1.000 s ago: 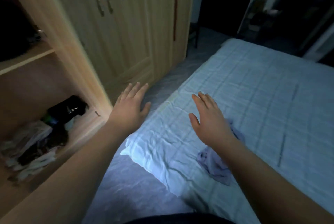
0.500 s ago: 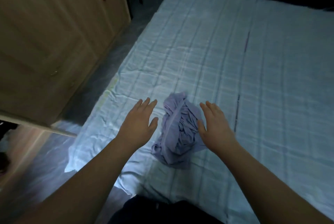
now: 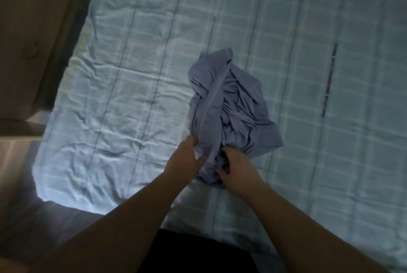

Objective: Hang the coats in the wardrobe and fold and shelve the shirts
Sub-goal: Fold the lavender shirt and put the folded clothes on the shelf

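A pale checked sheet (image 3: pixel 275 30), creased toward its left edge, covers the bed and fills most of the frame in dim light. At centre a crumpled lilac shirt (image 3: pixel 229 105) lies on it. Left hand (image 3: pixel 185 160) and right hand (image 3: pixel 237 170) both curl into its near edge, gripping cloth. A wooden wardrobe (image 3: pixel 28 37) stands at the upper left, with floor (image 3: pixel 24 213) below it.

left hand (image 3: pixel 184 161): fingers curled, gripping cloth at its near edge | right hand (image 3: pixel 236 168): fingers curled into the same bunch, just beside the left | both forearms bare, reaching forward from the lower frame, converging | wrists near each other, not touching
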`<act>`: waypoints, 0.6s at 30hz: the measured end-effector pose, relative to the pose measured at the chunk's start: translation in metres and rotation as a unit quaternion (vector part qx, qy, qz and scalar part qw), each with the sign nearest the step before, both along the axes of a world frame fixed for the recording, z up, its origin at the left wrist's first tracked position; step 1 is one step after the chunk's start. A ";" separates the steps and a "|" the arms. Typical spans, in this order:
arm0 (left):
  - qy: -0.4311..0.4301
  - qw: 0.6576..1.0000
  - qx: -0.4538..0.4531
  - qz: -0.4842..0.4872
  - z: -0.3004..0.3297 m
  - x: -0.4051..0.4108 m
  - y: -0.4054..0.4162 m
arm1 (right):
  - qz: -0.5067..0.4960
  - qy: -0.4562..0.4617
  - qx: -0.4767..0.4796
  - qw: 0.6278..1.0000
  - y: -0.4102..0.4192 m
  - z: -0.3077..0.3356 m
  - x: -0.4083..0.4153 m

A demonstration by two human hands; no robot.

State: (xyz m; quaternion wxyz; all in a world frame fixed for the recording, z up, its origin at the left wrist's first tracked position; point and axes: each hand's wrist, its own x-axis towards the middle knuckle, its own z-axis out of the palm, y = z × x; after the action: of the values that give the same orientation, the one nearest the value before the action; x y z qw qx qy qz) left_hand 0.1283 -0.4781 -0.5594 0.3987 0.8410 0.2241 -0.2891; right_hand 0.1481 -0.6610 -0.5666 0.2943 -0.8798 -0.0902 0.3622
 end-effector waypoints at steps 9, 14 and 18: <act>0.059 0.968 -0.148 0.195 0.034 0.016 0.001 | -0.076 -0.009 0.028 0.997 0.015 0.023 0.002; -0.006 0.965 -0.186 0.185 0.085 0.010 0.012 | -0.050 -0.032 0.036 0.998 0.012 0.071 -0.001; -0.017 0.973 -0.167 0.158 0.135 0.010 0.019 | -0.046 -0.055 0.055 0.996 0.009 0.123 -0.004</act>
State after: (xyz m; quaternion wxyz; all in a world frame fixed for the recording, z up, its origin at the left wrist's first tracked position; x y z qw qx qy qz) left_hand 0.1386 -0.4596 -0.4245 0.5778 0.7214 0.2958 -0.2413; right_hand 0.1439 -0.6521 -0.4436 0.3534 -0.8842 -0.0853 0.2935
